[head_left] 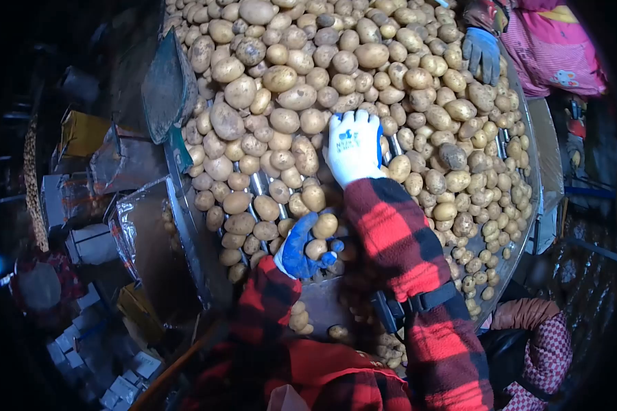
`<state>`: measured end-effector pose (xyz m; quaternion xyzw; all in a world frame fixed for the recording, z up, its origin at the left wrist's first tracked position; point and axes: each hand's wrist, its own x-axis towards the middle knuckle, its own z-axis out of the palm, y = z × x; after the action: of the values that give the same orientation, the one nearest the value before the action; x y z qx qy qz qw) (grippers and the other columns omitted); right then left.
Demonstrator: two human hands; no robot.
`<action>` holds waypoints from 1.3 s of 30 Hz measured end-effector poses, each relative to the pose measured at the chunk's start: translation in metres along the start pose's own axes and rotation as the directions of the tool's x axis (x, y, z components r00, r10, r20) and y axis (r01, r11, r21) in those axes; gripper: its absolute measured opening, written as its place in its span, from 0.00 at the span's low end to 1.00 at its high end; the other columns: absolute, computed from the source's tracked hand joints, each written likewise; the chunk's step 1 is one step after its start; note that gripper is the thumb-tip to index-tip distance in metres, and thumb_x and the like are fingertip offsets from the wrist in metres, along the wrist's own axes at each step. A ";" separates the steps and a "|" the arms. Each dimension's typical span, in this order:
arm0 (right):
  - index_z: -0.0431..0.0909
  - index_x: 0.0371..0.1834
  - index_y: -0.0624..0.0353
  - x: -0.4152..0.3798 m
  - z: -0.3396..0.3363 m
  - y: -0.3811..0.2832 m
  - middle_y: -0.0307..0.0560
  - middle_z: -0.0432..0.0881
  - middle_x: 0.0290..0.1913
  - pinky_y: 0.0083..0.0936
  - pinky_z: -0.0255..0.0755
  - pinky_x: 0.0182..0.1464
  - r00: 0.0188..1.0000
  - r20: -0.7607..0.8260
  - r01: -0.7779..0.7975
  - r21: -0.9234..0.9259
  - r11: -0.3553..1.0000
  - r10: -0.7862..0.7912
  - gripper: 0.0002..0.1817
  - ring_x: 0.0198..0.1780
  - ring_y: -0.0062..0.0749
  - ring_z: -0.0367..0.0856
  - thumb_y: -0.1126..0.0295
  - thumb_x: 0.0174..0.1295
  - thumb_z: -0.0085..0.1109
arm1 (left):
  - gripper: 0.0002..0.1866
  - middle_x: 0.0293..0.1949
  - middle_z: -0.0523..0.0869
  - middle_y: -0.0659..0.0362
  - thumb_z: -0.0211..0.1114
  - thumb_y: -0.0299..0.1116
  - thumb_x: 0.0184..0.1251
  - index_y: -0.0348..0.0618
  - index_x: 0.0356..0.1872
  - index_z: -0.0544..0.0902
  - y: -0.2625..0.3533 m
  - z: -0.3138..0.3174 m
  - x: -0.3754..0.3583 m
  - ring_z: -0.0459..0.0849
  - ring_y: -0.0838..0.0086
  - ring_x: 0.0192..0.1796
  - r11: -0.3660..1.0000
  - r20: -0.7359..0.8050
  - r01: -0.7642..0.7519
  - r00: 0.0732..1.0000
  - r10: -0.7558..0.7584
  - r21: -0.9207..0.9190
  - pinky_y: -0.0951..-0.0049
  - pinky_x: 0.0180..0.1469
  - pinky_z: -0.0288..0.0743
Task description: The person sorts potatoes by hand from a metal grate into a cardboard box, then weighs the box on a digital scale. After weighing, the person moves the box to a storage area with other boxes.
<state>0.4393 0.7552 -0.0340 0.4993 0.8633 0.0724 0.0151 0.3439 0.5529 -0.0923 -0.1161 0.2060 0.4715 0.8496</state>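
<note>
Many potatoes cover a metal sorting table with rollers. My left hand, in a blue glove, is turned palm up near the table's front edge, with its fingers curled round potatoes. Farther forward, my right hand, in a white and blue glove, lies back up on the pile among the potatoes. Its fingertips are bent down at the far side, and whether they grip anything is hidden.
A co-worker's blue-gloved hand rests on the potatoes at the back right. Another person's checked sleeve is at the lower right. A green scoop leans at the left edge, beside an open lined box.
</note>
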 end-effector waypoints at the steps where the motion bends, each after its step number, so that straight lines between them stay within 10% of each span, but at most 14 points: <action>1: 0.81 0.51 0.52 0.005 0.007 0.000 0.46 0.82 0.45 0.47 0.67 0.57 0.999 0.033 -0.011 -0.040 0.999 0.013 0.17 0.54 0.44 0.78 0.58 0.63 0.61 | 0.27 0.58 0.80 0.57 0.57 0.50 0.80 0.54 0.74 0.69 0.001 0.002 0.001 0.81 0.69 0.46 1.000 -0.003 -0.003 1.000 0.003 -0.004 0.70 0.44 0.80; 3: 0.84 0.47 0.48 0.007 0.016 0.011 0.45 0.85 0.42 0.47 0.68 0.53 0.994 0.108 0.017 0.014 1.000 -0.019 0.12 0.51 0.42 0.80 0.66 0.72 0.47 | 0.31 0.57 0.84 0.55 0.50 0.59 0.80 0.53 0.75 0.69 0.000 0.007 0.005 0.83 0.68 0.48 0.998 0.022 -0.020 1.000 0.019 0.059 0.68 0.41 0.80; 7: 0.84 0.47 0.46 -0.026 0.021 0.018 0.45 0.81 0.39 0.45 0.67 0.51 0.982 0.116 0.160 -0.109 0.981 -0.147 0.11 0.46 0.40 0.79 0.69 0.69 0.51 | 0.32 0.56 0.85 0.57 0.49 0.60 0.80 0.51 0.73 0.71 -0.001 0.016 0.001 0.85 0.67 0.51 0.989 -0.015 -0.041 0.999 0.043 0.142 0.63 0.48 0.83; 10: 0.83 0.48 0.50 -0.043 0.025 0.031 0.49 0.81 0.41 0.46 0.68 0.56 0.976 -0.202 0.145 0.336 0.931 -0.080 0.19 0.46 0.48 0.78 0.72 0.49 0.66 | 0.32 0.66 0.80 0.54 0.49 0.61 0.79 0.52 0.73 0.71 -0.008 0.005 0.007 0.81 0.57 0.64 0.996 0.087 -0.087 0.992 0.087 0.002 0.57 0.53 0.84; 13: 0.83 0.57 0.55 -0.066 -0.001 0.041 0.51 0.85 0.52 0.45 0.73 0.61 0.976 -0.126 -0.051 0.651 0.758 0.175 0.26 0.55 0.51 0.81 0.69 0.51 0.70 | 0.32 0.74 0.73 0.51 0.48 0.64 0.78 0.54 0.71 0.75 -0.006 0.011 0.012 0.72 0.49 0.74 0.989 0.129 -0.125 0.983 0.134 -0.076 0.51 0.56 0.83; 15: 0.83 0.59 0.54 -0.083 -0.032 0.048 0.54 0.86 0.54 0.46 0.74 0.61 0.990 0.086 -0.025 0.885 0.465 -0.112 0.27 0.56 0.55 0.82 0.65 0.52 0.68 | 0.33 0.73 0.73 0.51 0.46 0.65 0.77 0.55 0.69 0.75 0.001 0.029 0.010 0.74 0.49 0.73 0.975 0.023 -0.161 0.986 0.166 -0.152 0.49 0.56 0.83; 16: 0.82 0.60 0.56 -0.095 -0.037 0.046 0.56 0.85 0.57 0.45 0.75 0.60 0.966 0.146 -0.056 0.925 0.375 -0.215 0.27 0.58 0.55 0.82 0.63 0.54 0.68 | 0.34 0.74 0.72 0.51 0.43 0.66 0.77 0.53 0.69 0.73 0.002 0.020 0.013 0.73 0.49 0.73 0.960 0.218 -0.182 0.949 0.229 -0.214 0.49 0.57 0.82; 19: 0.79 0.64 0.59 -0.065 -0.019 0.041 0.56 0.84 0.54 0.44 0.77 0.56 0.980 -0.194 0.171 0.659 0.733 -0.054 0.27 0.53 0.55 0.83 0.68 0.60 0.66 | 0.32 0.73 0.73 0.52 0.45 0.63 0.78 0.50 0.66 0.75 -0.001 0.012 0.018 0.69 0.47 0.75 0.951 0.334 -0.184 0.905 0.262 -0.249 0.47 0.62 0.80; 23: 0.68 0.75 0.48 0.005 0.019 0.014 0.57 0.85 0.48 0.47 0.80 0.47 0.997 -0.054 0.078 0.400 0.913 -0.062 0.37 0.47 0.52 0.86 0.63 0.60 0.67 | 0.26 0.65 0.77 0.56 0.50 0.60 0.78 0.54 0.62 0.77 -0.006 0.012 0.011 0.75 0.54 0.69 0.975 0.098 -0.196 0.974 0.206 -0.105 0.51 0.55 0.83; 25: 0.77 0.67 0.44 0.027 0.010 0.005 0.54 0.86 0.39 0.47 0.79 0.41 0.999 0.047 -0.012 0.512 0.859 -0.014 0.27 0.41 0.51 0.87 0.64 0.62 0.63 | 0.28 0.47 0.85 0.50 0.44 0.57 0.82 0.40 0.52 0.81 -0.006 0.011 0.013 0.85 0.56 0.45 0.955 0.212 -0.253 0.935 0.282 -0.155 0.56 0.49 0.83; 28: 0.77 0.66 0.45 0.031 0.023 -0.003 0.54 0.86 0.39 0.48 0.79 0.41 0.998 0.063 -0.015 0.424 0.905 -0.013 0.26 0.40 0.52 0.87 0.64 0.62 0.63 | 0.27 0.39 0.83 0.53 0.45 0.56 0.82 0.40 0.49 0.82 -0.008 0.020 0.011 0.83 0.61 0.38 0.977 0.049 -0.202 0.977 0.206 -0.076 0.61 0.38 0.79; 35: 0.78 0.63 0.46 0.023 0.037 -0.015 0.55 0.86 0.38 0.49 0.79 0.41 0.997 0.079 0.000 0.275 0.961 -0.023 0.23 0.40 0.53 0.87 0.65 0.62 0.62 | 0.27 0.41 0.84 0.52 0.45 0.56 0.82 0.42 0.47 0.83 -0.014 -0.035 0.021 0.83 0.61 0.39 0.943 0.317 -0.320 0.907 0.277 0.091 0.64 0.34 0.77; 39: 0.81 0.54 0.50 0.009 0.039 0.009 0.54 0.85 0.40 0.48 0.79 0.43 0.989 -0.084 -0.058 0.547 0.835 0.124 0.17 0.42 0.53 0.86 0.68 0.61 0.61 | 0.33 0.63 0.80 0.49 0.49 0.61 0.77 0.43 0.65 0.77 0.001 0.002 0.014 0.80 0.56 0.58 0.990 0.133 0.028 0.991 -0.009 -0.135 0.71 0.31 0.77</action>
<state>0.4468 0.7718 -0.0708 0.5184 0.8231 -0.1455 -0.1804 0.3501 0.5641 -0.0971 -0.1444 0.1153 0.4832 0.8558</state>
